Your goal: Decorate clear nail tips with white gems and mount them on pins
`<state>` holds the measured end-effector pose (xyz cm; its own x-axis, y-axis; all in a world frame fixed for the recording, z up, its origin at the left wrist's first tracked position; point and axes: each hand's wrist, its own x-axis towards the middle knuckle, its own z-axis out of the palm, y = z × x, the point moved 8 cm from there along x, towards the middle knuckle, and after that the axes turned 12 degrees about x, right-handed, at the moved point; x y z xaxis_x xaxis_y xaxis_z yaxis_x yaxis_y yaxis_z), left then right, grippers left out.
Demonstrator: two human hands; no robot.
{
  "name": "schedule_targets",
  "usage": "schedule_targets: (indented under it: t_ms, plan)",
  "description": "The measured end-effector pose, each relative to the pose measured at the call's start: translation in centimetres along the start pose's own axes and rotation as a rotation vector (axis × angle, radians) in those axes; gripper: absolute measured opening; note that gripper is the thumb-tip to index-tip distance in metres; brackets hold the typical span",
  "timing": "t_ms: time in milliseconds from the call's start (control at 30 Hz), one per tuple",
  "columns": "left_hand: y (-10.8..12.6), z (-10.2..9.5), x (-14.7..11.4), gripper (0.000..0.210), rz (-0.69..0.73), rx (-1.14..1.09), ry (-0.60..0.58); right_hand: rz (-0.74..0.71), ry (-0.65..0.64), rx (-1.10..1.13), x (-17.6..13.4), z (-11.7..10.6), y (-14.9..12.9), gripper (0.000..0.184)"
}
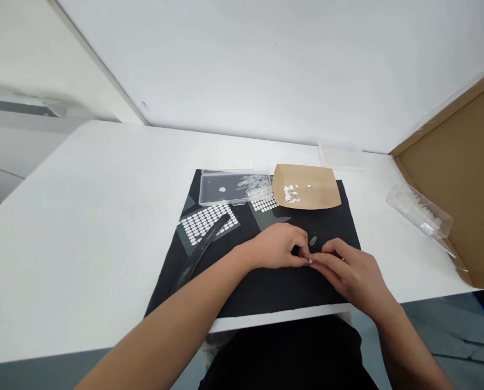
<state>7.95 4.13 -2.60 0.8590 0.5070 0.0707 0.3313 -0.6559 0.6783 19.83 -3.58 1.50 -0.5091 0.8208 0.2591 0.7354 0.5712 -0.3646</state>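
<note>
In the head view, a white table (pixel 83 227) ran along a pale wall (pixel 234 70), with a black mat (pixel 250 292) near its front edge and a cardboard box (pixel 465 189) at the right. Clear slivers (pixel 258 183) lay in a clear tray (pixel 205 202); beside it stood a brown paper tray (pixel 319 189) with white bits (pixel 290 193). A black file (pixel 199 254) crossed one sheet of white ovals (pixel 201 225). The left hand (pixel 280 245) pinched a tiny white piece (pixel 310 261) above the mat — probably one small flake, too little to identify. The right hand's (pixel 350 268) fingertips met it there; whether they gripped too could not be told. A clear oval (pixel 313 240) lay just beyond. The left forearm hid part of the mat — both arms were cut off below.
</note>
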Motion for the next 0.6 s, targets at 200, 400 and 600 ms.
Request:
schedule_targets:
  t_ms: [200, 400, 600]
  plan:
    - [-0.1, 0.0, 0.0, 0.002, -0.016, 0.007, -0.002, -0.023, -0.164, 0.133, 1.3, -0.5, 0.3, 0.021]
    - [-0.2, 0.0, 0.1, 0.004, -0.018, -0.001, -0.008, -0.088, -0.277, 0.109, 3.2, -1.3, 0.1, 0.021]
    - [0.0, -0.2, 0.0, 0.004, -0.022, -0.003, -0.007, -0.217, -0.34, 0.044, 4.5, -0.9, -0.3, 0.019]
